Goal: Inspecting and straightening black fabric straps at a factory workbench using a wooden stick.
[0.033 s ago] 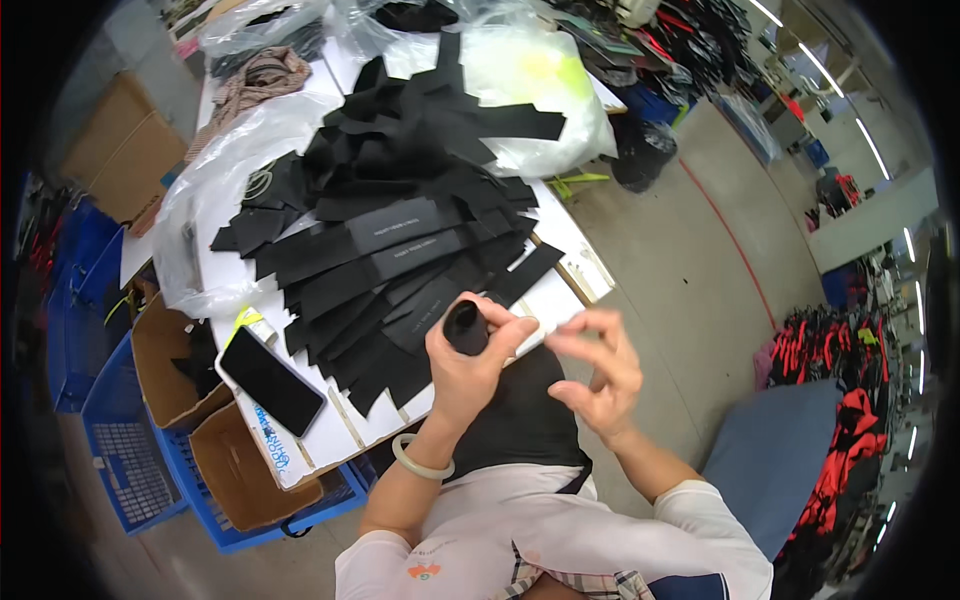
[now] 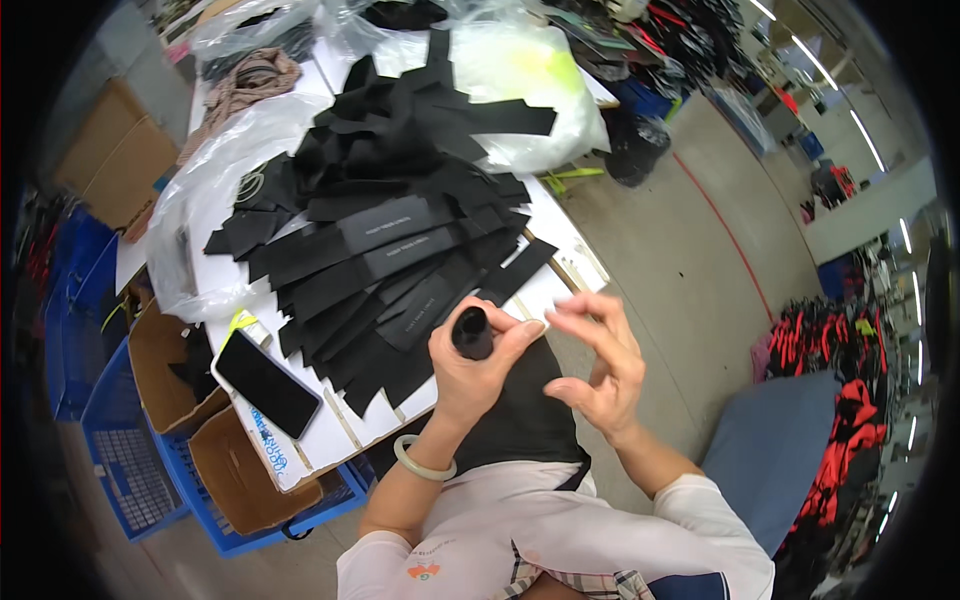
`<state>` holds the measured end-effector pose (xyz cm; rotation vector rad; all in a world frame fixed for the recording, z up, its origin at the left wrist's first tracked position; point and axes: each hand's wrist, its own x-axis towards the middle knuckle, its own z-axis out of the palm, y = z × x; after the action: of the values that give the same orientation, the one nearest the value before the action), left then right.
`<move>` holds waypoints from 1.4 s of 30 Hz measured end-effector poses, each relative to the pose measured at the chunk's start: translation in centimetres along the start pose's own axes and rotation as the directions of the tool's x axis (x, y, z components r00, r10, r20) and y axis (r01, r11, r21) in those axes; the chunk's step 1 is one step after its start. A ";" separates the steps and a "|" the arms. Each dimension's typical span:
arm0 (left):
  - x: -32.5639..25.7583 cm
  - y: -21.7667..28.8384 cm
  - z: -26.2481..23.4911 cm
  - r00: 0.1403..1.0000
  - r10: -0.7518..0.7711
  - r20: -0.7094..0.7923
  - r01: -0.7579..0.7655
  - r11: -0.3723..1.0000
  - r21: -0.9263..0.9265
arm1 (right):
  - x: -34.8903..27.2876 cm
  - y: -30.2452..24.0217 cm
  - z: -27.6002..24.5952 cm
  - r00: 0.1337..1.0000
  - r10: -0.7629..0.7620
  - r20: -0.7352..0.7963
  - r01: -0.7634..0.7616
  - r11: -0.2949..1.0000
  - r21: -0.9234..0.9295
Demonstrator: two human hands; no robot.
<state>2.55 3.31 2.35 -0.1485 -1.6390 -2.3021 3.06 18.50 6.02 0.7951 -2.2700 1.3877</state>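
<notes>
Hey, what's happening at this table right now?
A person sits at a white table heaped with flat black fabric strips. Their left hand grips a small rolled black piece, while the right hand hovers beside it, fingers pinched, apparently holding nothing. A dark phone lies near the table's edge.

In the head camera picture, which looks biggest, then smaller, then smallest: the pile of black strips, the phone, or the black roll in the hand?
1. Pile of black strips, by far the largest.
2. Phone.
3. Black roll, held in the left hand, smallest.
</notes>
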 end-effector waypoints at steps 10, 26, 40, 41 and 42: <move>-1.9 -1.0 0.6 0.981 0.185 0.051 -0.192 0.953 0.236 | 1.3 -1.7 3.2 0.998 -0.066 -0.008 0.067 0.994 0.087; -1.4 -0.9 0.7 0.884 0.367 0.290 -0.466 0.750 0.470 | 4.7 -4.8 -3.3 0.855 -0.070 0.513 0.261 0.914 -0.310; -2.0 -2.0 0.8 0.893 0.338 0.298 -0.444 0.774 0.452 | 2.7 -1.6 -3.2 0.862 0.062 0.502 0.006 0.991 -0.132; -2.0 -1.9 0.9 0.894 0.336 0.298 -0.442 0.774 0.454 | 2.9 -1.6 -3.1 0.853 0.045 0.519 0.003 0.996 -0.092; -1.9 -1.8 0.9 0.890 0.337 0.306 -0.448 0.772 0.451 | 3.0 -1.6 -3.1 0.844 0.028 0.535 0.000 0.999 -0.052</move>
<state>3.76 5.05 0.55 -0.5698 -2.0321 -1.5172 1.80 19.87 10.16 1.2853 -2.7094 1.2136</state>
